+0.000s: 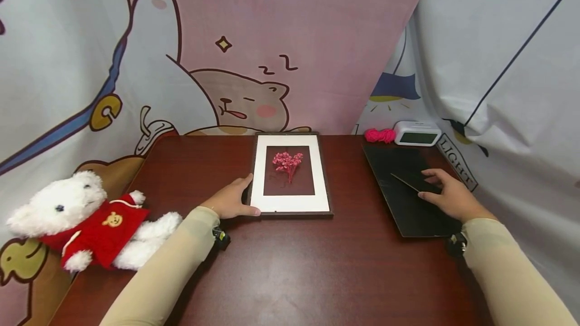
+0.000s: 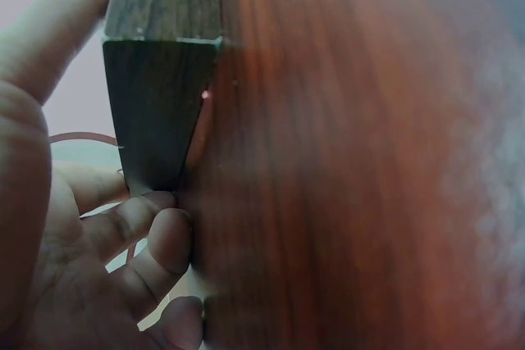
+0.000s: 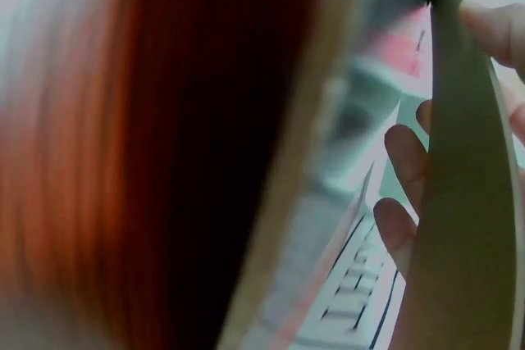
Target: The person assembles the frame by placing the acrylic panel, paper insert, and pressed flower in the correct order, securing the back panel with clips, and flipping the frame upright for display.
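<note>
A dark-edged picture frame [image 1: 292, 214] with a white mat and a small bunch of pink dried flowers [image 1: 287, 162] lies on the brown table [image 1: 299, 270]. My left hand [image 1: 230, 200] grips its near left corner, thumb along the front edge and fingers at the left side. In the left wrist view the fingers curl by the frame's dark corner [image 2: 160, 79]. On the right, my right hand [image 1: 448, 197] is over a black backing board [image 1: 408, 210]. Thumb and fingers pinch a flat support leg [image 3: 467, 178] standing up from it, seen edge-on from the head.
A white digital clock [image 1: 417, 134] and a pink yarn skein [image 1: 379, 136] are behind the black board. A white plush bear [image 1: 104, 220] in a red top lies at the left table edge. Printed cloth [image 1: 317, 39] hangs behind the table and at its sides.
</note>
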`<state>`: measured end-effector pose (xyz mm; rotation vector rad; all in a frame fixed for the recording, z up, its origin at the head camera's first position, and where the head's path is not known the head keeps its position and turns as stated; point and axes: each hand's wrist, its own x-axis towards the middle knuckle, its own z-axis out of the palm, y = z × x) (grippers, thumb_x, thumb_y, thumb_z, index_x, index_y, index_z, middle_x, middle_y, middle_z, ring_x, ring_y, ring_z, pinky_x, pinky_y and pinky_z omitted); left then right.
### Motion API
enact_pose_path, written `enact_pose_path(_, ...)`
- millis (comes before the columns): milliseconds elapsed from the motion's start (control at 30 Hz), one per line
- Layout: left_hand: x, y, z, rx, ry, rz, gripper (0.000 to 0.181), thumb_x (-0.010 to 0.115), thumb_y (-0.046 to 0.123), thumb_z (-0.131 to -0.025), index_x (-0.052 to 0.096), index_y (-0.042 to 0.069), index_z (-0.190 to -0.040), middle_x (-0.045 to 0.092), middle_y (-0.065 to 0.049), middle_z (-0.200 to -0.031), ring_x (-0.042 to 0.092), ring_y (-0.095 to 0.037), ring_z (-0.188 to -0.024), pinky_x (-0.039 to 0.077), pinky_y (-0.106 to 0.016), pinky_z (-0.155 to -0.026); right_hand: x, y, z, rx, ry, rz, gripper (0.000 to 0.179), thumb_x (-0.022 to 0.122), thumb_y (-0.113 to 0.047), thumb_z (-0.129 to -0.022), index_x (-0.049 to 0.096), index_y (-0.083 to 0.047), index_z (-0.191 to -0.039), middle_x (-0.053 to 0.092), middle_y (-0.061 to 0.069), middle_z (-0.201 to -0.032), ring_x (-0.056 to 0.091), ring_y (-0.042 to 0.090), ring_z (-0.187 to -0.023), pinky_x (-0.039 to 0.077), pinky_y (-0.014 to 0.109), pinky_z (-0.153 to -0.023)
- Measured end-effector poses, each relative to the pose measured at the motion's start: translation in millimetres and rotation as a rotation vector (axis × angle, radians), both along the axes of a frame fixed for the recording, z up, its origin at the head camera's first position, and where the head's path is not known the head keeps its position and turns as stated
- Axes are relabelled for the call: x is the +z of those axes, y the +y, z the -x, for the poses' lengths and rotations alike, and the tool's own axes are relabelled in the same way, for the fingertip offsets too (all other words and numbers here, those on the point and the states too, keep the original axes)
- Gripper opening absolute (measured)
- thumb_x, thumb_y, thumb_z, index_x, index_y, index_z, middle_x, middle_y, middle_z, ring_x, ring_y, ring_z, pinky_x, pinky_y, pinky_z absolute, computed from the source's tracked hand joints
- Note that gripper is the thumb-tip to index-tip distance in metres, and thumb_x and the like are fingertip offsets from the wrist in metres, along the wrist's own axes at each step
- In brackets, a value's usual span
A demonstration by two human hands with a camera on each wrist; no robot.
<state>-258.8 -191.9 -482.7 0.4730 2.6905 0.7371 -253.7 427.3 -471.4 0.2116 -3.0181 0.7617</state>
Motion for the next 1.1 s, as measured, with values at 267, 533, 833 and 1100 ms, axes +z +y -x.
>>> enact_pose_path(267, -0.8, -0.8, 0.2, 0.000, 0.005, 0.004, 0.128, 0.083, 0.067, -0.080, 0.013, 0.009, -0.170, 0.026, -0.026, -0.171, 0.036, -0.044, -0.153, 0.035, -0.061, -0.121, 7.4, -43, 0.7, 0.018, 0.067, 0.081, 0.063, 0.080, -0.022, -0.096, 0.048, -0.005, -0.147, 0.059, 0.032, -0.135, 0.058, 0.054, -0.119, 0.046, 0.071, -0.096)
enact_pose_path(533, -1.5, -0.4, 1.2, -0.003, 0.000, 0.010, 0.129, 0.082, 0.068, -0.080, 0.011, 0.009, -0.170, 0.024, -0.026, -0.171, 0.033, -0.043, -0.155, 0.033, -0.061, -0.122, 14.3, -79, 8.0, 0.038, 0.070, 0.140, 0.062, 0.079, -0.023, -0.096, 0.049, -0.005, -0.147, 0.060, 0.029, -0.137, 0.058, 0.050, -0.121, 0.046, 0.068, -0.100)
enact_pose_path(833, -1.8, 0.1, 1.1, -0.001, 0.007, 0.012, 0.128, 0.082, 0.067, -0.081, 0.012, 0.007, -0.170, 0.026, -0.026, -0.171, 0.034, -0.043, -0.155, 0.034, -0.061, -0.122, 15.3, -115, 16.2, 0.060, 0.057, 0.197, 0.064, 0.078, -0.021, -0.097, 0.046, -0.006, -0.150, 0.060, 0.027, -0.140, 0.057, 0.049, -0.125, 0.044, 0.067, -0.106)
enact_pose_path(1100, 0.6, 0.2, -0.4, -0.008, 0.009, 0.005, 0.129, 0.084, 0.065, -0.080, 0.013, 0.005, -0.170, 0.025, -0.029, -0.170, 0.032, -0.045, -0.155, 0.033, -0.060, -0.123, 18.7, -147, 25.3, 0.085, 0.084, 0.237, 0.065, 0.080, -0.019, -0.095, 0.047, -0.004, -0.149, 0.062, 0.027, -0.139, 0.059, 0.048, -0.125, 0.046, 0.067, -0.105)
